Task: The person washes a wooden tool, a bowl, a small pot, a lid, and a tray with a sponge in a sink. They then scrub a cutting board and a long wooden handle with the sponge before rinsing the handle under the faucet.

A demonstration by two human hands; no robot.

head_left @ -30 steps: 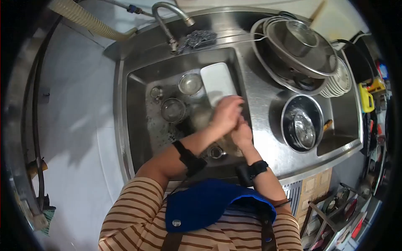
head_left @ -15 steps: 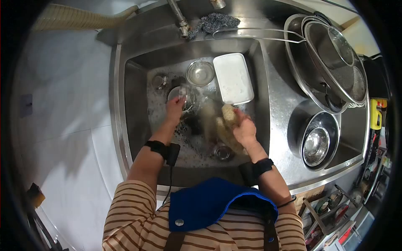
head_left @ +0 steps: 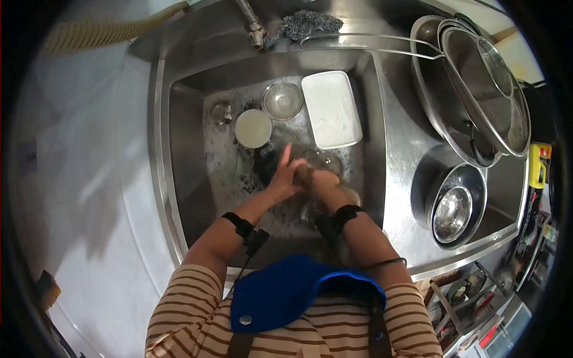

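Tan scrubber [head_left: 304, 175], blurred and partly hidden, is in the sink [head_left: 186, 149], on the person's side of the white rectangular dish [head_left: 331, 110]. The right hand [head_left: 327, 185] is curled around it; the left hand [head_left: 289, 180], forefinger extended, touches it, though whether it grips I cannot tell. A round bowl [head_left: 282, 101] sits just left of the dish.

Left hand [head_left: 287, 179] beside right hand [head_left: 325, 184]; forearms [head_left: 258, 207] inward
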